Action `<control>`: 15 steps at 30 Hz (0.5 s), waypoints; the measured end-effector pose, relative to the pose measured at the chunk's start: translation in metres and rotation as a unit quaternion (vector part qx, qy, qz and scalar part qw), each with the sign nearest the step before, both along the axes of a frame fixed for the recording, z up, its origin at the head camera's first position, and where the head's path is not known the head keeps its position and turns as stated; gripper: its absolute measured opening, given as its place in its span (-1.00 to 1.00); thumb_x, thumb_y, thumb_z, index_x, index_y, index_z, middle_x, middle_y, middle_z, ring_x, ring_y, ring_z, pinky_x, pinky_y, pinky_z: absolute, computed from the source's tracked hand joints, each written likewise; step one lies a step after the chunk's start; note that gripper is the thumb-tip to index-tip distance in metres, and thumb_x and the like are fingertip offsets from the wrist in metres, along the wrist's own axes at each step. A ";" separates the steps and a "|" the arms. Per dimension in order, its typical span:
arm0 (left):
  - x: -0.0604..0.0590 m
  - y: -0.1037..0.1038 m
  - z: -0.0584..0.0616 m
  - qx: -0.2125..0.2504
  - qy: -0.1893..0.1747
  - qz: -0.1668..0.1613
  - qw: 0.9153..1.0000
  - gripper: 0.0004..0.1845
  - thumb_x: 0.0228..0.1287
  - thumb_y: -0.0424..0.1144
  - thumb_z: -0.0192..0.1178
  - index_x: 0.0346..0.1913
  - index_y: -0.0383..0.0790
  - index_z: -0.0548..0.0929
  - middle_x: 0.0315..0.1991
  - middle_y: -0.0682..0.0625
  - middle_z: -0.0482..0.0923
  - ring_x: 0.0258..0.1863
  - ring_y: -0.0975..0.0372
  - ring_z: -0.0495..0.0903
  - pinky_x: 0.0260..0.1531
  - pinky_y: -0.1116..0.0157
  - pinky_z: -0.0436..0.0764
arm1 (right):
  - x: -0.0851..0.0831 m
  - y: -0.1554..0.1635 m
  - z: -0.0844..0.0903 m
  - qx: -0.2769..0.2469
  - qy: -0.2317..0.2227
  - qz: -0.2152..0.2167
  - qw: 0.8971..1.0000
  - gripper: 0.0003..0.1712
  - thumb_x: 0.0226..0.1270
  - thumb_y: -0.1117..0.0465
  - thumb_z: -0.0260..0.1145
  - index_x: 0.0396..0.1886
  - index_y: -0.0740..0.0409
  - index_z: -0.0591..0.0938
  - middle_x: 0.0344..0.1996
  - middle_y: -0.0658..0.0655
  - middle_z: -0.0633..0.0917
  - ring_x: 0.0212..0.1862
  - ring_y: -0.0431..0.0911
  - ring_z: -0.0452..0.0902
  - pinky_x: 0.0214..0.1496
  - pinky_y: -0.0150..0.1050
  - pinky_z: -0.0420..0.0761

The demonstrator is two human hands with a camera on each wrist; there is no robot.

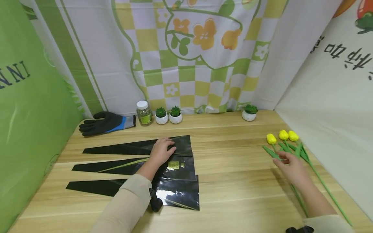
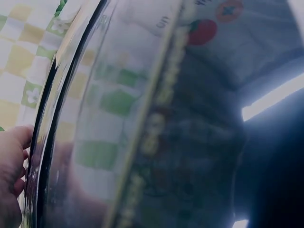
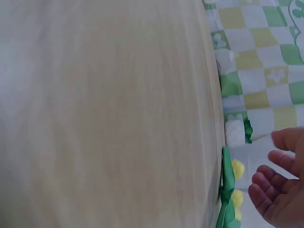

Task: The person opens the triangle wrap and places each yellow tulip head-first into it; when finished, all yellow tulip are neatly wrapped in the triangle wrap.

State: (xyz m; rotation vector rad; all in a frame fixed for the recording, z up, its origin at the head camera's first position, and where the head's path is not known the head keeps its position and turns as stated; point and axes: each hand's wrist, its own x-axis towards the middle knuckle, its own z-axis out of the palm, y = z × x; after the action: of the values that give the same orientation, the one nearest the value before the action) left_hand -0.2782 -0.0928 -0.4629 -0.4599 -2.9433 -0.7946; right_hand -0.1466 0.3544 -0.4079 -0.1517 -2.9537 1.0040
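Three black, glossy, tapered flower sleeves lie side by side on the table: a far one (image 1: 183, 145), a middle one (image 1: 186, 170) with a gold label, and a near one (image 1: 185, 194). My left hand (image 1: 162, 150) rests on the far sleeve, near its wide end. On the right lie three artificial tulips (image 1: 271, 139) with yellow heads, green leaves and long stems. Above their leaves hovers my right hand (image 1: 292, 170), its fingers loosely bent. In the right wrist view a gap shows between that hand (image 3: 282, 183) and the tulips (image 3: 228, 178).
Along the back edge stand a glove (image 1: 107, 124), a white-lidded jar (image 1: 144, 114), two small potted succulents (image 1: 161, 118) close together and another potted plant (image 1: 249, 113) farther right. Patterned cloth (image 1: 186, 77) hangs behind the wooden table (image 1: 227, 181).
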 end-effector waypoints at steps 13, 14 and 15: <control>0.001 0.001 -0.001 -0.013 0.003 0.021 1.000 -0.63 0.34 -0.07 0.24 0.10 -0.18 0.70 0.26 -0.04 0.56 0.30 0.03 0.47 0.33 0.05 0.45 | 0.004 0.038 -0.006 0.119 -0.109 -0.002 0.987 -0.22 0.42 -0.09 0.17 0.25 0.56 0.37 0.08 0.62 0.51 0.07 0.51 0.43 -0.04 0.27 0.55; 0.001 0.001 -0.001 -0.012 0.002 0.023 1.000 -0.64 0.34 -0.07 0.24 0.09 -0.17 0.71 0.26 -0.03 0.56 0.30 0.04 0.47 0.32 0.06 0.45 | 0.004 0.039 -0.007 0.125 -0.109 -0.001 0.986 -0.22 0.41 -0.10 0.18 0.24 0.55 0.38 0.08 0.62 0.52 0.07 0.51 0.43 -0.05 0.28 0.54; 0.001 0.001 -0.001 -0.010 0.004 0.024 1.000 -0.65 0.34 -0.07 0.24 0.07 -0.16 0.71 0.25 -0.02 0.57 0.29 0.04 0.48 0.31 0.06 0.46 | 0.005 0.039 -0.007 0.132 -0.108 0.000 0.985 -0.22 0.40 -0.10 0.18 0.23 0.55 0.39 0.08 0.61 0.52 0.07 0.52 0.42 -0.05 0.29 0.54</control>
State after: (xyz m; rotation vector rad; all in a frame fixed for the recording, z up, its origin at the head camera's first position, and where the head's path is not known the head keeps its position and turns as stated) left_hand -0.2771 -0.0917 -0.4643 -0.3914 -2.9445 -0.7577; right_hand -0.1420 0.3935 -0.4153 -0.2719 -3.2454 0.6219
